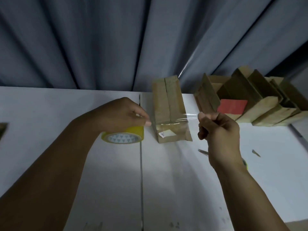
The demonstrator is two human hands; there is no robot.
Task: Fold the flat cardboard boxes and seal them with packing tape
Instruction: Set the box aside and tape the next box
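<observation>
Left hand [123, 112] grips the roll [124, 137], right hand [218, 127] pinches the tape [191, 116] end. The strip is held taut over the box [168, 104], mid-table [50, 105], likely to seal its seam.

1. The scene is dim; the white table [50, 105] reads grey, with one paler patch of light near its middle seam.
2. The left hand [120, 114] and right hand [220, 130] look dark and underlit, edges slightly soft.
3. A thin glare streak glints on a curtain [83, 39] fold, and fainter streaks on the clear tape [191, 116].
4. Wide-angle distortion bows the table's far edge; the boxes [266, 100] at right look smeared.
</observation>
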